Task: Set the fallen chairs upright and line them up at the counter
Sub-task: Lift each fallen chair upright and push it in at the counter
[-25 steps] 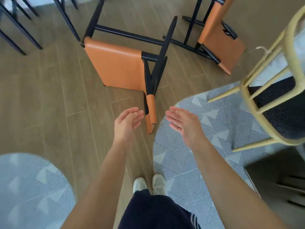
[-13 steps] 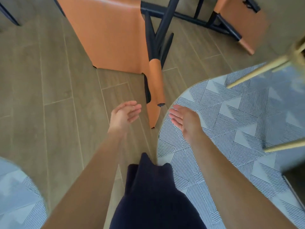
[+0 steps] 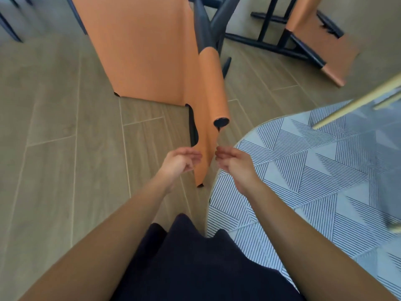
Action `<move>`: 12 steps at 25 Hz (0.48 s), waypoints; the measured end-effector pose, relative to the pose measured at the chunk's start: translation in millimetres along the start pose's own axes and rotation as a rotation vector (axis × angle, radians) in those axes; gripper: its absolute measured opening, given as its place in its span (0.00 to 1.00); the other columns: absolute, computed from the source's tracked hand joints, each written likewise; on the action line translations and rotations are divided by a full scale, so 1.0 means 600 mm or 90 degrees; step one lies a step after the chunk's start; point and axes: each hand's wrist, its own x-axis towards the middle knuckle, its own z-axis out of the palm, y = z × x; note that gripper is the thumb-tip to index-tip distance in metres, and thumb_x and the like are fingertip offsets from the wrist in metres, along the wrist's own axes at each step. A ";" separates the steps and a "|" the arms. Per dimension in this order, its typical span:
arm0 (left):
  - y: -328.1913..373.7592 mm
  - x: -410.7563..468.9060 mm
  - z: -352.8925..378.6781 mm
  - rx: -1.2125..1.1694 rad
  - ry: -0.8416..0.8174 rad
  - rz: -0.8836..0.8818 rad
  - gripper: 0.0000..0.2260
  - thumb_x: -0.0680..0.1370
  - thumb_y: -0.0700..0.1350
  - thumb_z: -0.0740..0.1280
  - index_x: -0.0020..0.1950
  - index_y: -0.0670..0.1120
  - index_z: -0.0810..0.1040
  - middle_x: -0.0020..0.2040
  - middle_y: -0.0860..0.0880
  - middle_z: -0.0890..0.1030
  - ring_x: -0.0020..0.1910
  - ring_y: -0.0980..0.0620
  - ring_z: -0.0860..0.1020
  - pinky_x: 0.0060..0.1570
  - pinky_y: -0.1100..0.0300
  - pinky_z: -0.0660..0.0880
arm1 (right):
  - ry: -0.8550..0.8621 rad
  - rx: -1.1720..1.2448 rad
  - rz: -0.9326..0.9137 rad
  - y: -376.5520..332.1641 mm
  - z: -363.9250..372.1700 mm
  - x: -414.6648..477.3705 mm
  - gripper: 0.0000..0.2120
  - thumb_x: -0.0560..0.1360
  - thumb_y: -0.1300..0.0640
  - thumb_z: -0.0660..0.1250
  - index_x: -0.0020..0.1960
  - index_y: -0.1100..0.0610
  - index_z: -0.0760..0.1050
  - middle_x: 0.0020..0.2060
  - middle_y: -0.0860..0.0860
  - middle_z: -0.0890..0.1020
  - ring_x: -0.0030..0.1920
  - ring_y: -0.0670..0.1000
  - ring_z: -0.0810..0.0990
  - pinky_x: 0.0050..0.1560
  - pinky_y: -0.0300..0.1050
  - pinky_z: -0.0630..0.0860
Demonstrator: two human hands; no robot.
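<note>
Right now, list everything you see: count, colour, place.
near chair: one, orange, black frame, fallen, top centre
far chair: one, orange, black frame, fallen, top right
rug: one, blue-white striped, right
yellow rods: at least two, blurred, over rug, upper right
dark legs: a few, top left corner
floor: wood-look planks, left
trousers: dark navy, bottom centre
left hand: open, beside near chair's back edge
right hand: open, on the edge's other side
</note>
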 end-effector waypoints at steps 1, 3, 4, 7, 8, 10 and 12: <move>-0.005 0.008 0.006 0.015 0.000 -0.002 0.20 0.71 0.24 0.57 0.55 0.40 0.79 0.57 0.42 0.82 0.58 0.47 0.79 0.53 0.59 0.76 | -0.006 -0.025 -0.008 0.006 0.002 0.005 0.23 0.73 0.74 0.63 0.66 0.63 0.75 0.59 0.57 0.81 0.60 0.52 0.79 0.57 0.40 0.77; -0.014 0.021 0.014 0.053 0.006 0.008 0.20 0.70 0.25 0.59 0.55 0.42 0.79 0.58 0.43 0.81 0.60 0.47 0.78 0.53 0.58 0.75 | -0.023 -0.047 -0.014 0.010 0.007 0.013 0.26 0.72 0.73 0.65 0.69 0.61 0.73 0.61 0.58 0.80 0.63 0.53 0.78 0.66 0.50 0.74; -0.019 0.025 0.017 0.079 0.009 0.018 0.21 0.71 0.25 0.60 0.56 0.44 0.78 0.59 0.45 0.80 0.61 0.48 0.77 0.54 0.58 0.75 | -0.032 -0.055 -0.017 0.010 0.010 0.014 0.28 0.71 0.72 0.66 0.70 0.60 0.72 0.62 0.58 0.80 0.63 0.54 0.78 0.67 0.53 0.72; -0.033 0.034 0.028 0.135 0.006 0.037 0.23 0.72 0.28 0.64 0.62 0.46 0.74 0.63 0.47 0.77 0.62 0.50 0.75 0.58 0.57 0.75 | -0.054 -0.077 -0.050 0.008 0.019 0.017 0.29 0.71 0.71 0.66 0.71 0.57 0.71 0.60 0.53 0.82 0.62 0.50 0.79 0.63 0.47 0.76; -0.039 0.037 0.033 0.152 0.002 0.059 0.24 0.72 0.29 0.65 0.65 0.46 0.72 0.64 0.47 0.76 0.59 0.52 0.76 0.56 0.60 0.75 | -0.062 -0.083 -0.061 0.008 0.023 0.016 0.28 0.72 0.71 0.66 0.71 0.57 0.72 0.58 0.52 0.83 0.60 0.49 0.80 0.58 0.43 0.78; -0.050 0.041 0.046 0.247 -0.016 0.126 0.26 0.75 0.34 0.67 0.72 0.45 0.65 0.66 0.48 0.75 0.57 0.54 0.77 0.55 0.62 0.75 | -0.060 -0.128 -0.097 0.008 0.032 0.014 0.25 0.73 0.68 0.67 0.68 0.56 0.74 0.53 0.49 0.84 0.57 0.47 0.81 0.51 0.37 0.78; -0.065 0.049 0.062 0.378 -0.012 0.171 0.27 0.78 0.38 0.66 0.75 0.42 0.60 0.67 0.45 0.74 0.62 0.48 0.75 0.62 0.56 0.73 | -0.018 -0.229 -0.180 0.009 0.042 0.012 0.21 0.75 0.62 0.68 0.67 0.56 0.75 0.49 0.47 0.84 0.53 0.45 0.82 0.51 0.36 0.77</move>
